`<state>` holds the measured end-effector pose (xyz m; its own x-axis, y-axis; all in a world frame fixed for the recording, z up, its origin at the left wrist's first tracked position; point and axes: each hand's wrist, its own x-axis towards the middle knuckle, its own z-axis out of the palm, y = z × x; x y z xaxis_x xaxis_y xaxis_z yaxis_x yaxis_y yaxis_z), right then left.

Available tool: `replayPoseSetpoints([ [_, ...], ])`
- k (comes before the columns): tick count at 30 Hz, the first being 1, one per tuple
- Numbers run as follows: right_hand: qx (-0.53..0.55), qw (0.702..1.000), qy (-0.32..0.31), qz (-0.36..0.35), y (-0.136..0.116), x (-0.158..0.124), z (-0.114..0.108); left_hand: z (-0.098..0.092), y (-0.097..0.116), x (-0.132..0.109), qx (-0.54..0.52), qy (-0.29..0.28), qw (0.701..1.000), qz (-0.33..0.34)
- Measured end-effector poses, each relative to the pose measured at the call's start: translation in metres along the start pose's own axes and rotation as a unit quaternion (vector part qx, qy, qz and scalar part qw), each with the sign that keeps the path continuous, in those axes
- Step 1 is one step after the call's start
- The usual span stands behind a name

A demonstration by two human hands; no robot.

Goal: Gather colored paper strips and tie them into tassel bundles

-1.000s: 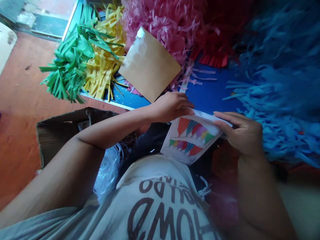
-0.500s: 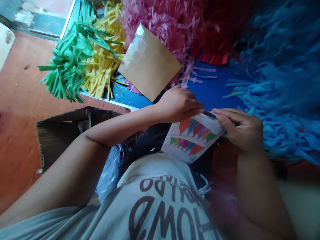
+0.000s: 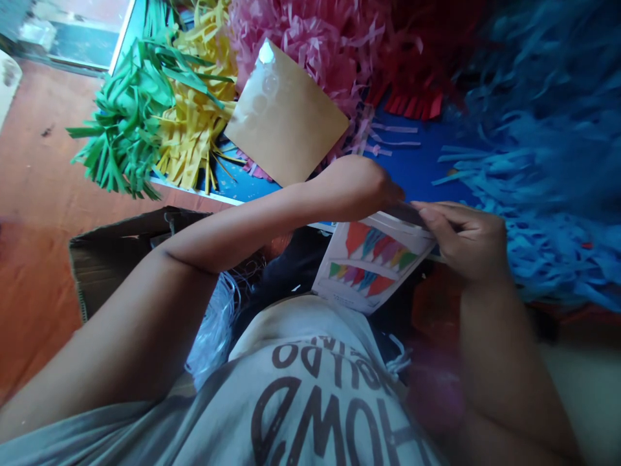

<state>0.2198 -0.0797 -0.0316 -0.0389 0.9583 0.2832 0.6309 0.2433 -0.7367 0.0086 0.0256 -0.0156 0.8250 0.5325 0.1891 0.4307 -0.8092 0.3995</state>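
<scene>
A white printed card (image 3: 371, 265) with rows of coloured pennant flags hangs over the near edge of the blue table (image 3: 412, 175). My left hand (image 3: 356, 188) has its fingers closed on the card's top edge. My right hand (image 3: 463, 239) pinches the same top edge from the right, thumb on top. Something dark shows between the two hands at the card's top; I cannot make out what it is.
Fringed paper lies in heaps on the table: green (image 3: 123, 126), yellow (image 3: 194, 123), pink (image 3: 310, 45), red (image 3: 417, 77) and blue (image 3: 543, 149). A tan cardboard square (image 3: 286, 120) rests on the pink heap. An open cardboard box (image 3: 121, 249) stands on the red floor at my left.
My left hand has slid right along the card's top edge toward my right hand. The card has tilted a little and shifted up with both hands.
</scene>
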Motion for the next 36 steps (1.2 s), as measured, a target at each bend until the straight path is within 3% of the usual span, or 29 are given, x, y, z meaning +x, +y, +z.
replayPoseSetpoints([
  [3,0.01,1.0,0.0,0.011,0.002,0.003,0.0,-0.001,-0.001,0.003,0.01,-0.033,0.999,0.015],
  [9,-0.008,1.0,-0.019,0.016,0.002,0.007,-0.003,-0.003,-0.008,0.004,-0.03,-0.019,0.998,0.044],
  [15,-0.004,0.999,-0.03,0.018,-0.001,0.006,-0.005,-0.008,-0.011,0.006,-0.061,-0.073,0.995,0.006],
  [23,0.005,0.996,-0.014,0.089,-0.006,0.004,-0.008,-0.011,-0.006,0.004,-0.158,-0.055,0.985,-0.033],
  [25,0.027,0.994,0.011,0.103,-0.005,-0.003,-0.003,-0.009,-0.003,-0.006,-0.207,-0.014,0.976,-0.062],
  [27,0.078,0.989,0.073,0.105,-0.003,-0.016,0.009,0.001,0.003,-0.023,-0.274,0.077,0.952,-0.113],
  [29,0.125,0.972,0.172,0.096,-0.002,-0.032,0.027,0.017,0.01,-0.042,-0.343,0.201,0.901,-0.172],
  [32,0.117,0.944,0.292,0.099,-0.004,-0.052,0.056,0.046,0.02,-0.067,-0.403,0.33,0.828,-0.208],
  [36,0.149,0.923,0.343,0.087,-0.014,-0.059,0.074,0.067,0.028,-0.08,-0.445,0.395,0.779,-0.197],
])
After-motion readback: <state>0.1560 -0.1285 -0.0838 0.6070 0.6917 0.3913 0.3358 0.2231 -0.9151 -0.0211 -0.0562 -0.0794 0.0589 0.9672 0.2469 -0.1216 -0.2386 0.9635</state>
